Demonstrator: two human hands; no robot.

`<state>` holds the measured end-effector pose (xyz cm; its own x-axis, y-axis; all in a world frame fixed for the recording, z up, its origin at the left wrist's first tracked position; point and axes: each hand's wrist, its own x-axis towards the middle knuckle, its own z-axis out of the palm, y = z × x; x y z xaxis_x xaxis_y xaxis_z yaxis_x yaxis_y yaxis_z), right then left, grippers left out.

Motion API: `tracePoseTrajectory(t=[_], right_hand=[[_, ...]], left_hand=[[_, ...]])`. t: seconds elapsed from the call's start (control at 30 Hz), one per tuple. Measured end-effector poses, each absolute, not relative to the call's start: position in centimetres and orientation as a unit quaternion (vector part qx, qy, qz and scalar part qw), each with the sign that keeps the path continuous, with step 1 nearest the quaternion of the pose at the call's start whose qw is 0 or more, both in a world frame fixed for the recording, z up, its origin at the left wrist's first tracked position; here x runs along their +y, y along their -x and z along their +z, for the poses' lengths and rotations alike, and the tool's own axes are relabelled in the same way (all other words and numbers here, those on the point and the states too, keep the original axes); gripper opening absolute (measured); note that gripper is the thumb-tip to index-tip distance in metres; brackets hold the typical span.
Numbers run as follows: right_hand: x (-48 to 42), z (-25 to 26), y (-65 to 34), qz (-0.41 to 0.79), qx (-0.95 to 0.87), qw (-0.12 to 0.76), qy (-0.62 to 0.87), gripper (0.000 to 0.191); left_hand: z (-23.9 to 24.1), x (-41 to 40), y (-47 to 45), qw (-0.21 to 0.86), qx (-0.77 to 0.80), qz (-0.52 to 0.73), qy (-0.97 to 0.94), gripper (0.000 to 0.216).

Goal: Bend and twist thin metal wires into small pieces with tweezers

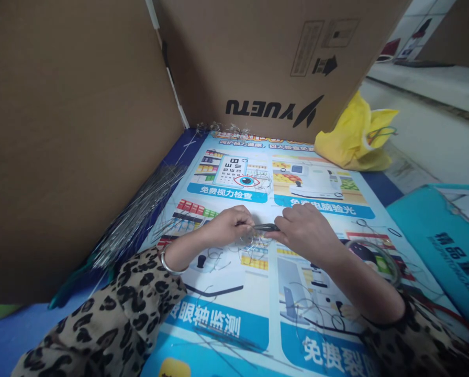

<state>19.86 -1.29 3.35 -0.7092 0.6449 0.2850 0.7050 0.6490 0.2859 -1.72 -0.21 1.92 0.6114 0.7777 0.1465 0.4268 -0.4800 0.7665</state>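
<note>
My right hand (307, 230) is closed around a pair of small dark pliers (266, 227), whose jaws point left. Facing it, my left hand (230, 226) pinches a piece of thin wire with curled loops (250, 241) close to the pliers' tip. Whether the jaws touch the wire is too small to tell. Below and around both hands lies a printed poster (274, 293) with loose bits of bent wire on it. A thick bundle of straight silvery wires (136, 214) rests left of my left forearm.
Large cardboard panels (258, 63) stand at the back and left. A yellow bag (356, 139) sits at the back right, with a turquoise box (438, 235) nearer on the right. Several small wire pieces (232, 129) lie along the back panel's foot.
</note>
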Motion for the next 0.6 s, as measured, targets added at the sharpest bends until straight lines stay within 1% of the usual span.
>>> tracePoseTrajectory(t=[0.33, 0.6], right_hand=[[-1.14, 2.77, -19.8, -0.166, -0.913, 0.079, 0.364, 0.045], [-1.18, 2.48, -19.7, -0.165, -0.911, 0.068, 0.372, 0.047]], left_hand=[[2.47, -0.39, 1.75, 0.376, 0.365, 0.233, -0.819, 0.015], [2.64, -0.34, 1.83, 0.37, 0.364, 0.232, -0.822, 0.015]])
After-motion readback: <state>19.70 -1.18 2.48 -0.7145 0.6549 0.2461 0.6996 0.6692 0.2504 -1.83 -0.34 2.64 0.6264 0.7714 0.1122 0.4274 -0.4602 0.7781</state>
